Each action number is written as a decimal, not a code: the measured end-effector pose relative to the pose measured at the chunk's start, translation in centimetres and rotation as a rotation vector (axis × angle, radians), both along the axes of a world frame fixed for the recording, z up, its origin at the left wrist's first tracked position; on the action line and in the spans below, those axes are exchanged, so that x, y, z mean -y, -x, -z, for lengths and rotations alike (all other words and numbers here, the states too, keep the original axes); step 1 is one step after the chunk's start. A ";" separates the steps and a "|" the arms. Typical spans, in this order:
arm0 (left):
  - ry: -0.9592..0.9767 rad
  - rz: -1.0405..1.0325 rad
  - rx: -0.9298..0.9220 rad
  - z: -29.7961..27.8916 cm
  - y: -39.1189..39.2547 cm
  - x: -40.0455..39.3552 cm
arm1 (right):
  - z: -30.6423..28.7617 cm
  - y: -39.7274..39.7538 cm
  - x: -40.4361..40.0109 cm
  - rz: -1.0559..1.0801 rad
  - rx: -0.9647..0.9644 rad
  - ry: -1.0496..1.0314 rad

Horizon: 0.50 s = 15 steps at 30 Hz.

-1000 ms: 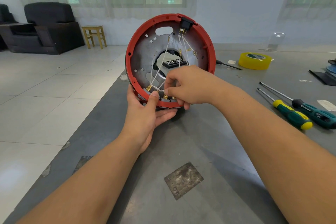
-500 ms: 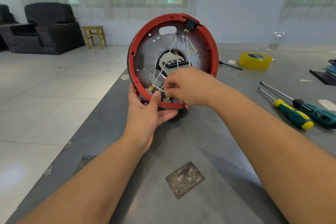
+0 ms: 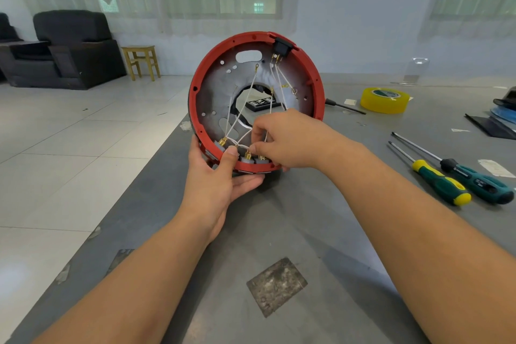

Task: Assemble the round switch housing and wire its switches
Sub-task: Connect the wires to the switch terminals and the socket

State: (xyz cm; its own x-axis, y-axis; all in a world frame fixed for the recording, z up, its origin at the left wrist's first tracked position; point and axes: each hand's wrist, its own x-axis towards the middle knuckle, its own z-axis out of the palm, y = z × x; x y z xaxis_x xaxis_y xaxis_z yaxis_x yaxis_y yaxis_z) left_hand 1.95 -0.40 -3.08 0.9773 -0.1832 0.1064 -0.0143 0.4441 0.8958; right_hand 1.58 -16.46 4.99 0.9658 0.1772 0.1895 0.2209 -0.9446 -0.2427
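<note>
Since 1 s ago the housing (image 3: pixel 255 103) tilted a bit right. Left hand (image 3: pixel 220 176) grips its rim, thumb on a terminal; right hand (image 3: pixel 284 139) pinches a white wire (image 3: pixel 245 135). Too much pull could drag a connector off the switch, or the housing slips on the bench (image 3: pixel 279 232).

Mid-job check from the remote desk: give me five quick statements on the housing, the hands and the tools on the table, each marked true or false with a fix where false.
1. The left hand holds the red housing at its lower rim, thumb over the edge. True.
2. The right hand holds a screwdriver. False: it pinches a white wire near the gold terminals at the bottom of the housing.
3. The housing lies flat on the grey table. False: it stands on edge, open side toward the camera.
4. Two green-handled screwdrivers lie on the table to the right of the arms. True.
5. The yellow tape roll is stuck to the housing. False: it rests on the table, apart from it.
</note>
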 end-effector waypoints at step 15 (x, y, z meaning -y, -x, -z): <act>-0.049 0.074 -0.016 0.2 0.1 0.3 | 0.2 -0.2 0.7 -0.035 -0.111 -0.123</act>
